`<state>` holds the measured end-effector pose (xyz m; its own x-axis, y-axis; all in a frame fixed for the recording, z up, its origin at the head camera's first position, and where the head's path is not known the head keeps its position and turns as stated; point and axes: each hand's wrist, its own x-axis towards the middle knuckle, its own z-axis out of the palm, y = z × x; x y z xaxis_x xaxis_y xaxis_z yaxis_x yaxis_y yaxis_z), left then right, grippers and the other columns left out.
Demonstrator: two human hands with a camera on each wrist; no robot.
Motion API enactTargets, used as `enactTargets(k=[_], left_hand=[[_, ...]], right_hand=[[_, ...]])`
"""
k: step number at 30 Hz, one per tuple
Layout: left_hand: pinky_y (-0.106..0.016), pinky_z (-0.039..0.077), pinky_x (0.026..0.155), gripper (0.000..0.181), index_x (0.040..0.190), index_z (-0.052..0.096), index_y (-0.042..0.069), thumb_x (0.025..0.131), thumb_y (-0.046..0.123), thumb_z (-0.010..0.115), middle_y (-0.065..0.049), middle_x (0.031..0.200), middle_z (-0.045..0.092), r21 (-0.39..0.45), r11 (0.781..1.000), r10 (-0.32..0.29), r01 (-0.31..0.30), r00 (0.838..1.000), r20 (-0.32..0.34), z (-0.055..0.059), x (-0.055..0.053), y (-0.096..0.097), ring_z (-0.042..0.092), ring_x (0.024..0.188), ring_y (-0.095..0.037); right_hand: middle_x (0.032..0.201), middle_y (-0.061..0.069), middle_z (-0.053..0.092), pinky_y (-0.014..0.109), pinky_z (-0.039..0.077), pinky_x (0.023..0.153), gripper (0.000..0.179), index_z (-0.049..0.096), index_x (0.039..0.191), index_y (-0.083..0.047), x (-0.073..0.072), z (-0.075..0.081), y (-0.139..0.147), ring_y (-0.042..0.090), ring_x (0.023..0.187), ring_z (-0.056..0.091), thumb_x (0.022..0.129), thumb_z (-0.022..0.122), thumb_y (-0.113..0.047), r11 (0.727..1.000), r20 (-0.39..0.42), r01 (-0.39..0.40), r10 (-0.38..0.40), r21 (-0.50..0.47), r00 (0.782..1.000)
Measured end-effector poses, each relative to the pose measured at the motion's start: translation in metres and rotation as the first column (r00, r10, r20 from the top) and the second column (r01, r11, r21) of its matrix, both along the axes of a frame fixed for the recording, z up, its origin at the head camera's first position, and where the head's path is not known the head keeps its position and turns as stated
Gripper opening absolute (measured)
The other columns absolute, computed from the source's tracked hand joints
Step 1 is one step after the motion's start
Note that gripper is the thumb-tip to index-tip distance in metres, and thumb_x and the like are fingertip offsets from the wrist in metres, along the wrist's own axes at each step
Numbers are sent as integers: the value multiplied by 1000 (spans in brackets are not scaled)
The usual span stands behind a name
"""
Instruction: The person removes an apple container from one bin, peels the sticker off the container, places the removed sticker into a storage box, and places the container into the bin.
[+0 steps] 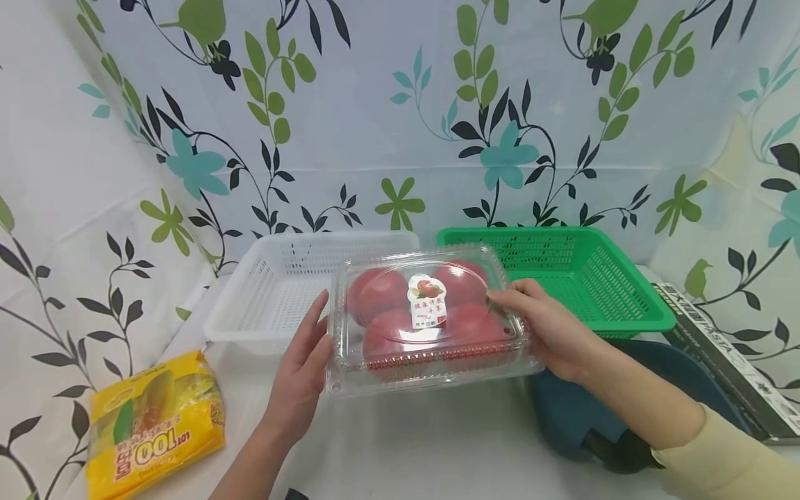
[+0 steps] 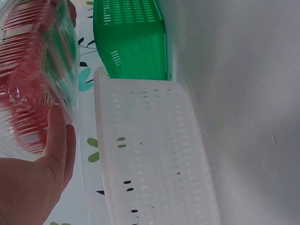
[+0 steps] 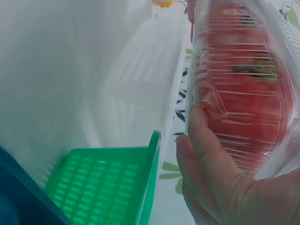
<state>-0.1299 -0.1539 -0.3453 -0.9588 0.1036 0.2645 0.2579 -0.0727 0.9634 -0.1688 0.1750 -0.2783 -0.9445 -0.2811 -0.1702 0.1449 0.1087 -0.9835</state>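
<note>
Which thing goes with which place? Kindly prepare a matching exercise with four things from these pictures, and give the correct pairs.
1. clear plastic box
2. yellow packet
3. white basket
4. green basket

A. at the back, on the left
B. lower left of the head view
C. at the back, on the right
D. held up between the left hand and the right hand

Pairs: 1-D, 2-B, 3-A, 4-C

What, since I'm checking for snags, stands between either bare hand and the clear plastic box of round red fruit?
Nothing visible: the bare left hand touches the left side of the clear plastic box of round red fruit, and the bare right hand grips its right side.
</note>
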Motion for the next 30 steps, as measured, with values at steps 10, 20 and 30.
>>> enactTargets(k=[10,20,30], left_hand=[[-34,54,93,59,161,28,26,106,14,45,-16,159,31,29,997,-65,65,998,5,0,8,-14,55,126,-19],[-38,54,92,61,160,31,26,104,11,48,-12,162,27,-57,994,-91,91,996,4,-6,21,-27,49,133,-22],[-40,58,84,60,160,32,24,104,13,51,-19,160,27,-120,983,-130,136,990,59,-13,32,-35,64,115,-22]], right_hand=[[130,18,46,42,56,85,66,20,148,-9,11,-7,-5,27,104,61,100,56,-37,1000,51,-27,27,-15,998],[129,18,53,46,55,87,69,22,151,-10,24,-17,-5,29,107,61,99,59,-37,997,94,-76,73,23,993],[125,18,55,48,56,85,66,26,147,-11,34,-30,-6,30,103,63,98,61,-38,990,107,-93,81,107,991]])
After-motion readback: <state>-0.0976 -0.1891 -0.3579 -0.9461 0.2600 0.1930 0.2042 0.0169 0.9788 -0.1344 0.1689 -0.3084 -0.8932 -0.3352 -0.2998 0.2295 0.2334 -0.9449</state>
